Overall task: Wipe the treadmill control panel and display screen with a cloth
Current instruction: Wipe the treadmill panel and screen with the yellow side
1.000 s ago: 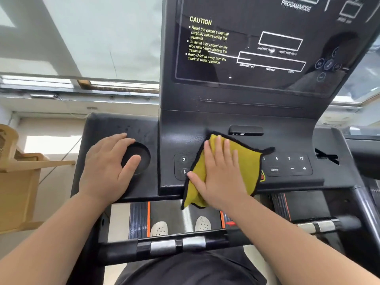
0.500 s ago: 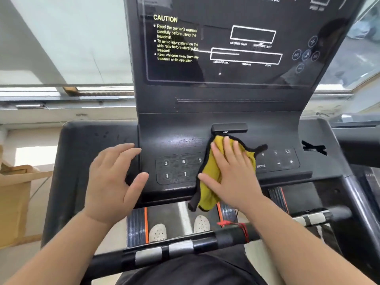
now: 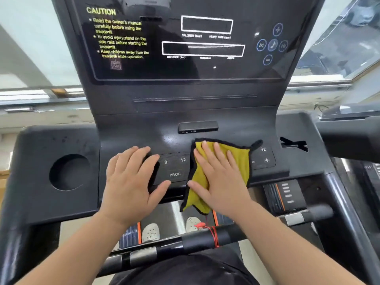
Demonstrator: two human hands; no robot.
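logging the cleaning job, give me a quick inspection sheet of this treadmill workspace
surface: black treadmill control panel, marks above the round cup holder; glossy black display screen, readouts dark
job's things: yellow cloth with black edging spread on the panel's middle, lower corner hanging off the front edge
clutter: nothing seen
hands: left hand flat on the left keypad; right hand flat, pressing the cloth
cables: red cord wound round the black handlebar
surroundings: windows behind the panel

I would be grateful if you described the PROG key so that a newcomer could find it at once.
Start at the tall dark display screen and drop to the control panel beneath it. Between the left hand and the yellow cloth lies the PROG key, below the 9 key: the only visible key bearing a word.
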